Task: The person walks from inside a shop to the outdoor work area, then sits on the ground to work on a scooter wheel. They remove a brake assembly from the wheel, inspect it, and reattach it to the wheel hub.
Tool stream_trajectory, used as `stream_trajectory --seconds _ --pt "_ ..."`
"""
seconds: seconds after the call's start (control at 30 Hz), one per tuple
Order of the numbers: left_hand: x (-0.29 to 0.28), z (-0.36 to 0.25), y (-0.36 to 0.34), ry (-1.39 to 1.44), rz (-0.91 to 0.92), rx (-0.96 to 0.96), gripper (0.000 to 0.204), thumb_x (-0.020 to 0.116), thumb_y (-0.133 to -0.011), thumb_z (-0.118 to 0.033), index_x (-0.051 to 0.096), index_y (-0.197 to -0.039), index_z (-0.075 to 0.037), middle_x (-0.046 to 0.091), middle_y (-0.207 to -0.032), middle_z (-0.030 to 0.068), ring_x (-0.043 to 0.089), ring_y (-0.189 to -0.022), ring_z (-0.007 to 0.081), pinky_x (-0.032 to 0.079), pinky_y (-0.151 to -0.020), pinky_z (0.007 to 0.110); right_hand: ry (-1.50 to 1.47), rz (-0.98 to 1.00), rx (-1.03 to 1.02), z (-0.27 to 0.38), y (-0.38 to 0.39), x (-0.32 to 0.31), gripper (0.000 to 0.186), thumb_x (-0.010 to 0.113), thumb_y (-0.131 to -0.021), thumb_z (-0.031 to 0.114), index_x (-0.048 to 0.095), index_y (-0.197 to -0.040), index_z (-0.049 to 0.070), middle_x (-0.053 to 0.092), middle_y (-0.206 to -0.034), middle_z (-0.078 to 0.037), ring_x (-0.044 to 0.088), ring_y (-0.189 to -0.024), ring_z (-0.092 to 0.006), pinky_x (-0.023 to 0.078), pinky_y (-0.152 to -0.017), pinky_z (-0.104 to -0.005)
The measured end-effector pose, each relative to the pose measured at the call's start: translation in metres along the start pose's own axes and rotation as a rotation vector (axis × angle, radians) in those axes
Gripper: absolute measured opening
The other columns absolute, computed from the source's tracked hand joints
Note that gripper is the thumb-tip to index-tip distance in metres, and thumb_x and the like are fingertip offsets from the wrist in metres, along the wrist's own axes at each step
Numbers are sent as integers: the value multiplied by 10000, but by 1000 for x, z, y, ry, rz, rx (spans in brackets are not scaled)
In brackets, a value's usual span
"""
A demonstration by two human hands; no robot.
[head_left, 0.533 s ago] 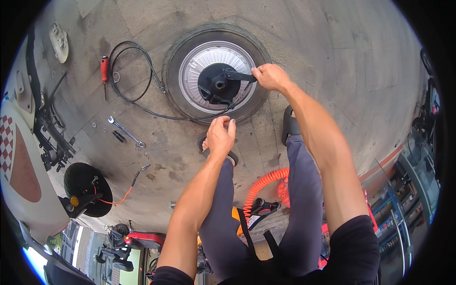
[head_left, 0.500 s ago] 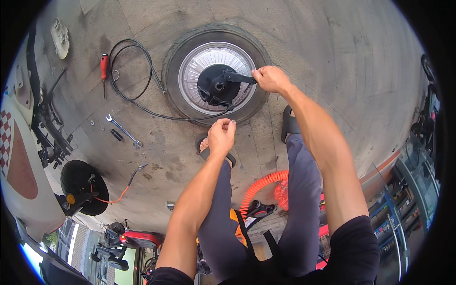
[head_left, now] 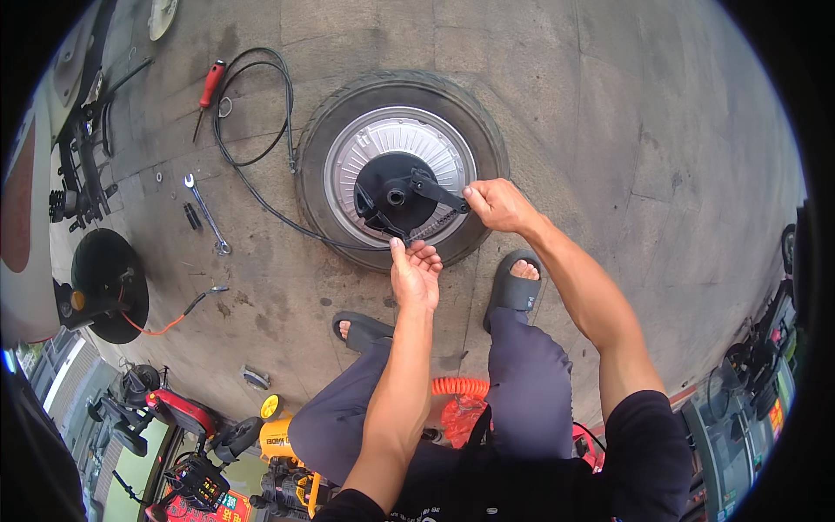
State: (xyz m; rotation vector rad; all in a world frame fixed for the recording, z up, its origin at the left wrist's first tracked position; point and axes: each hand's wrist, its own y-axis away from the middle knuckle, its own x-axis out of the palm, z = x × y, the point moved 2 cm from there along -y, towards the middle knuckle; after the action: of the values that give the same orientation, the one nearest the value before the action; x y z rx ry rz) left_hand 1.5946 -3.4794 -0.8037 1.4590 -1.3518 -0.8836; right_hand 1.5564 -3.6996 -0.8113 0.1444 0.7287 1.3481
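Observation:
A wheel with a black tyre [head_left: 489, 152] and silver hub [head_left: 417, 130] lies flat on the paving. Its black centre plate [head_left: 378, 170] carries a pivoting arm [head_left: 435, 193]. My right hand [head_left: 504, 207] is closed on that arm's outer end, at the hub's right side. My left hand [head_left: 416, 277] is palm up at the near edge of the hub, fingers loosely bent and apart, thumb at the black cable [head_left: 339, 244] near its fitting. Whether that thumb presses on it is unclear. The cable loops out to the left, past a red screwdriver [head_left: 211, 84].
A wrench [head_left: 207, 213], small black part [head_left: 193, 216] and washer lie left of the wheel. A white scooter body [head_left: 26, 217] borders the left. Behind my legs are an orange coiled hose [head_left: 457, 387], a yellow machine [head_left: 277, 439] and parked vehicles. My sandalled feet flank my left forearm.
My left hand has turned palm up and come to the cable fitting. My knees are more bent and the view has shifted, so the wheel sits lower. My right hand still grips the arm.

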Motion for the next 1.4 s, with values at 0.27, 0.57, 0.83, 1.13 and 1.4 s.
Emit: stream_trajectory --seconds 0.27,0.57,0.83,1.13,1.4 --pt "-12 9 -12 23 -74 350 476 516 -1007 -517 568 -832 -77 556 -648 25 536 -561 124 429 -514 249 -94 -19 -22 -19 -3 8 437 472 -1015 309 511 -715 -6 447 -592 -191 419 -536 -319 408 -570 -445" --pt "-32 -13 -30 -30 -19 456 301 542 -1019 -318 507 -811 -102 500 -622 14 503 -545 138 407 -491 271 -143 -8 29 -14 0 10 485 469 -1033 349 503 -713 -14 382 -590 -131 405 -560 -184 404 -572 -410" --pt "-28 -14 -32 40 8 401 262 595 -983 -291 521 -804 -115 534 -600 10 534 -497 148 431 -454 275 -219 -11 203 -15 -1 14 525 474 -1044 411 572 -750 -13 444 -613 9 424 -630 -103 411 -588 -361" --pt "-30 -13 -35 11 26 440 251 592 -980 -274 506 -804 -117 556 -620 8 537 -510 120 416 -463 255 -161 -40 39 -24 -1 15 461 472 -1046 340 548 -746 -2 419 -622 23 410 -625 -85 394 -573 -346" --pt "-29 -6 -39 39 36 426 246 594 -994 -295 511 -831 -132 566 -633 -3 560 -517 124 430 -449 253 -17 -45 131 -13 -5 6 563 473 -1034 428 560 -722 -33 429 -577 -83 461 -594 -156 425 -584 -417"
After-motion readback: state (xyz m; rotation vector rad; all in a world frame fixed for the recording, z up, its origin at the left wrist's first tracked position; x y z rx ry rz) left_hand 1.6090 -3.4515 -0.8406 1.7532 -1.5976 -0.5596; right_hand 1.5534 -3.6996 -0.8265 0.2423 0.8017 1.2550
